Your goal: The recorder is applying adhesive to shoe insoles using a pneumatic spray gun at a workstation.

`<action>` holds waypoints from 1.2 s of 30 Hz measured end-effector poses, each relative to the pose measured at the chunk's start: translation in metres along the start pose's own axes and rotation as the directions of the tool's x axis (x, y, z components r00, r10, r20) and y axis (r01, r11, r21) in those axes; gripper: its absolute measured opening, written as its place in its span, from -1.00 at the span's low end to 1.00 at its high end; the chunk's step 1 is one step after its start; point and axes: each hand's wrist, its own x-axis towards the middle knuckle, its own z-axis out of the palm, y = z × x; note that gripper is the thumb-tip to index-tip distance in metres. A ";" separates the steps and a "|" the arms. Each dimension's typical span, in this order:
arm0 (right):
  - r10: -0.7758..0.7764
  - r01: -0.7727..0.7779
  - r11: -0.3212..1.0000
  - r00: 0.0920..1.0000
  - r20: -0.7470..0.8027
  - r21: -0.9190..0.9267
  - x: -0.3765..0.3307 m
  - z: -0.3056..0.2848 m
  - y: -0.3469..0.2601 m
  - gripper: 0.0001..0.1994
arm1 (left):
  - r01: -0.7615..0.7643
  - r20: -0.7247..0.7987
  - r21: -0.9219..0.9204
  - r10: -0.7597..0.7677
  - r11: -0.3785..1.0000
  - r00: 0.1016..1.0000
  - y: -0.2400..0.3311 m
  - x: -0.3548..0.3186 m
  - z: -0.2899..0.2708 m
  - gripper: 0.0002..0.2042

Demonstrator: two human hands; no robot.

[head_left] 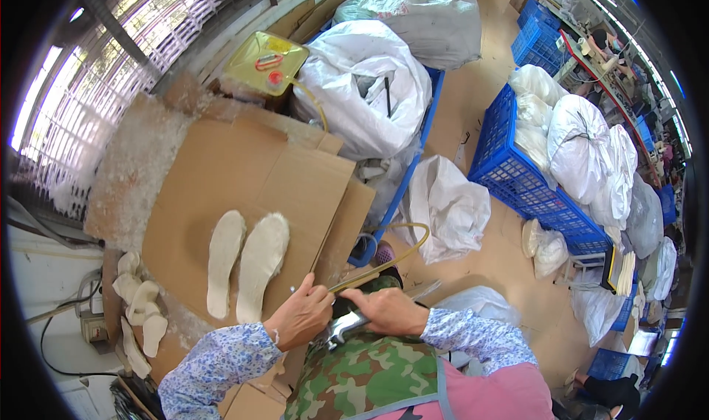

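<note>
Two cream fleece insoles lie side by side on a cardboard sheet, the left insole and the right insole. Close to their right, in front of my body, my left hand is closed, its fingers around a yellowish hose near the hose's end. My right hand grips a silver metal spray gun, partly hidden by the fingers. Both hands are almost touching over the camouflage apron. How the hose joins the gun is hidden.
Fluff coats the cardboard edges. A yellow can with a red cap and hose stands behind. Curled insoles lie at left. White sacks and blue crates stand behind and right. A person sits far off.
</note>
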 end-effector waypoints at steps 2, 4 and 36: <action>-0.056 0.056 0.998 0.998 0.006 -0.020 0.004 -0.006 0.021 -0.26 | -0.028 0.070 -0.105 0.036 0.994 0.997 -0.012 0.017 0.004 -0.92; -0.114 0.114 0.993 0.993 -0.004 -0.020 0.003 -0.015 0.050 -0.23 | -0.041 0.076 -0.149 0.053 0.988 0.996 -0.022 0.044 0.002 -0.92; -0.206 0.164 0.937 0.972 0.110 0.307 0.040 -0.106 0.230 -0.33 | 0.435 0.209 -0.799 -0.486 0.415 0.848 -0.173 0.303 0.051 -0.85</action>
